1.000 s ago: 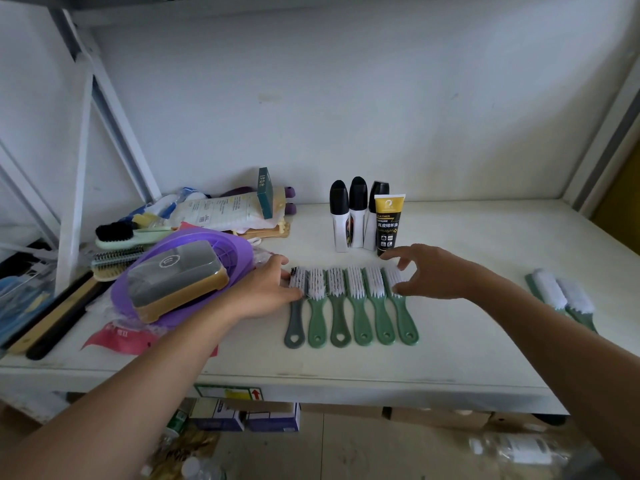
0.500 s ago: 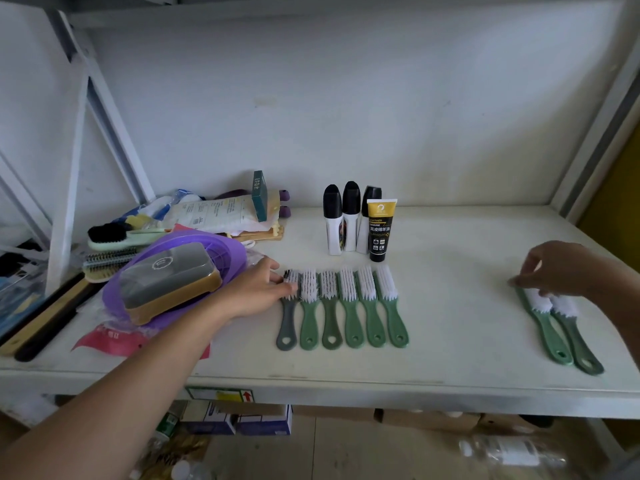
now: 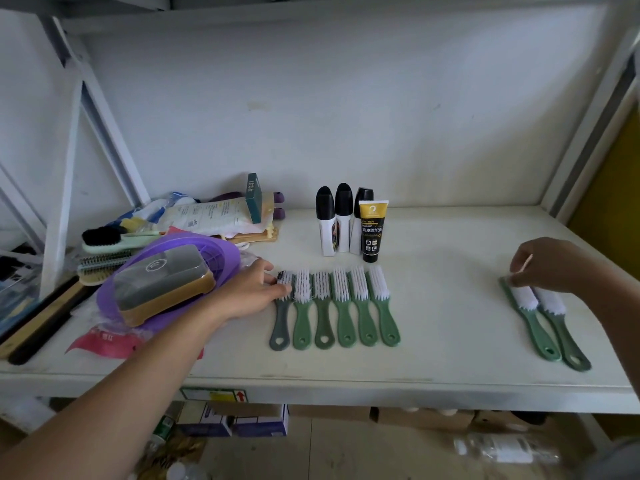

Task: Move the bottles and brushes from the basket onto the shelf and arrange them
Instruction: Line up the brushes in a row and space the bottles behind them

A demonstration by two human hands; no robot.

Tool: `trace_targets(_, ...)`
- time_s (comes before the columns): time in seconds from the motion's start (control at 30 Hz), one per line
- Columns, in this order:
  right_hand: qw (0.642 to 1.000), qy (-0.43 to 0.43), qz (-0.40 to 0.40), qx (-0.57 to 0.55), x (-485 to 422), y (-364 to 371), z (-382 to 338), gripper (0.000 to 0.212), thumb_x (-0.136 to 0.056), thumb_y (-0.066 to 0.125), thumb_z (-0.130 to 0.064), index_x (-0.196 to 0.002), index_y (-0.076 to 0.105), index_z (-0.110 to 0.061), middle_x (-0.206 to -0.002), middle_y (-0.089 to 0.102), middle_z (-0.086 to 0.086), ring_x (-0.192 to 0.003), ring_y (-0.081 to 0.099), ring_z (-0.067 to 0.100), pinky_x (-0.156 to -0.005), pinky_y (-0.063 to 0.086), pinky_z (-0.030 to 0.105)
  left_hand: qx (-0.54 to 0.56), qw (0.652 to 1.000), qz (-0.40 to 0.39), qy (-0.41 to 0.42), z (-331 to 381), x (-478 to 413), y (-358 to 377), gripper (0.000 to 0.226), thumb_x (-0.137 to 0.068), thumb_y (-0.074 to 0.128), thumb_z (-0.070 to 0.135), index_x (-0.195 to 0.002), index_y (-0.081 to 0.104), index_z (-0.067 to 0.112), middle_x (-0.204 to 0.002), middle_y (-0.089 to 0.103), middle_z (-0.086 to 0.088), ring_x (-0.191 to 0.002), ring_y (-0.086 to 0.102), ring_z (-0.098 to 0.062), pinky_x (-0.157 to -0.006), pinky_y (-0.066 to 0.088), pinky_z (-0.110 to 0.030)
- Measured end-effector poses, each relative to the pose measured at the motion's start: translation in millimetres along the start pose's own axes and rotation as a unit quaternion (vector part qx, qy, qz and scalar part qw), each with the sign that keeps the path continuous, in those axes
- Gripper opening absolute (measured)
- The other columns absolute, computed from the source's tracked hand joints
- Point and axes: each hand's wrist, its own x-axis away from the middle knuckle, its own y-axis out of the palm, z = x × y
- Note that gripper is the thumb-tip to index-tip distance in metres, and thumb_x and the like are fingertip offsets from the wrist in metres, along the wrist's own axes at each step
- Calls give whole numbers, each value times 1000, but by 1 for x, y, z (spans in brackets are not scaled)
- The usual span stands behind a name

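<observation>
Brushes lie in two groups on the white shelf (image 3: pixel 450 306): near the middle, a grey-handled brush (image 3: pixel 281 320) and five green-handled brushes (image 3: pixel 344 306) form a tight side-by-side row, white bristles toward the wall and handles toward the front edge, while well apart to the right a pair of green brushes (image 3: pixel 540 327) lies side by side, slanted, with handles pointing to the front right. Behind the row, three black-capped white bottles (image 3: pixel 343 223) stand upright close together, and a yellow-and-black tube (image 3: pixel 372 233) stands on its cap just in front of the rightmost one. The left hand (image 3: pixel 249 292) reaches in from the lower left with its grip open, fingers stretched flat, fingertips touching the bristle head of the grey-handled brush. The right hand (image 3: pixel 550 265) hangs over the heads of the pair with fingers bent down onto the left one; whether its grip pinches that brush or only touches it cannot be told. Left of the row sits the purple basket (image 3: pixel 214 247), tilted, with a brown-based, grey-topped brush (image 3: pixel 162 282) lying in it. Behind the basket lie a black-bristled brush (image 3: pixel 104 237) and a heap of packets (image 3: pixel 207 216).
</observation>
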Motion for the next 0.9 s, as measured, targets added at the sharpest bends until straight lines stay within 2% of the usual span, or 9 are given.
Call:
trace_targets(0.07, 999, 24, -32, 30, 3, -3, 4, 20, -75, 81, -36, -75, 67, -21, -82, 67, -1, -87, 61, 21, -74, 46, 32, -6, 1000, 1, -1, 0, 0, 0, 75, -92, 69, 46, -151, 33, 19, -145, 52, 0, -121, 58, -18, -104, 51, -43)
trace_targets(0.13, 993, 34, -90, 62, 3, -2, 3, 22, -76, 75, -34, -63, 71, -17, -65, 70, -1, -79, 68, 21, -75, 50, 31, -11, 1000, 3, -4, 0, -1, -1, 76, -91, 69, 47, -151, 33, 20, -145, 53, 0, -119, 58, -17, -103, 51, -43)
trace_targets(0.2, 989, 39, -126, 65, 3, 1, 0, 17, -67, 73, -28, -65, 75, -11, -61, 73, 4, -72, 74, 23, -74, 54, 30, -9, 1000, 4, -6, 0, -2, -2, 76, -90, 70, 48, -151, 33, 20, -144, 53, 0, -117, 59, -17, -102, 52, -44)
trace_targets(0.3, 993, 24, -115, 21, 9, 5, -9, 19, -61, 78, -20, -76, 74, -10, -67, 74, 9, -66, 74, 25, -74, 60, 40, -7, 1000, 5, -7, 2, -1, -1, 76, -91, 70, 46, -151, 32, 19, -143, 53, 0, -116, 60, -17, -101, 52, -44)
trace_targets(0.4, 994, -30, -96, -30, 16, 11, -28, 12, -73, 79, -19, -78, 69, -15, -60, 73, 1, -60, 70, 14, -65, 52, 26, -3, 1000, 12, -4, 3, -1, 2, 74, -93, 69, 42, -151, 33, 16, -142, 53, -2, -116, 60, -17, -101, 53, -43)
trace_targets(0.47, 993, -62, -83, -49, 17, 18, -41, 11, -78, 76, -21, -79, 66, -17, -58, 72, -1, -59, 69, 11, -61, 47, 24, -2, 1000, 11, -5, 2, -1, 2, 74, -93, 69, 42, -151, 32, 16, -142, 53, -2, -117, 59, -17, -102, 52, -43)
trace_targets(0.53, 991, -93, -78, -61, 17, 25, -53, 12, -81, 74, -24, -82, 63, -18, -63, 73, -1, -61, 69, 9, -65, 50, 26, -1, 1000, 10, -5, 2, -1, 2, 74, -93, 69, 42, -151, 32, 16, -144, 53, -3, -118, 59, -18, -102, 52, -43)
trace_targets(0.7, 979, -158, -66, -108, 16, 41, -82, 16, -88, 72, -31, -88, 60, -21, -92, 69, -4, -62, 71, 9, -72, 55, 31, -3, 1000, 2, -5, 2, -1, 2, 75, -93, 69, 42, -152, 31, 16, -148, 51, -3, -122, 57, -19, -106, 50, -43)
trace_targets(0.9, 975, -174, -59, -124, 11, 46, -99, 13, -90, 69, -29, -86, 58, -24, -99, 68, -2, -60, 72, 12, -70, 55, 32, -13, 1000, -1, 4, 1, 0, 2, 72, -93, 68, 40, -152, 34, 18, -150, 49, -1, -125, 56, -17, -108, 47, -42)
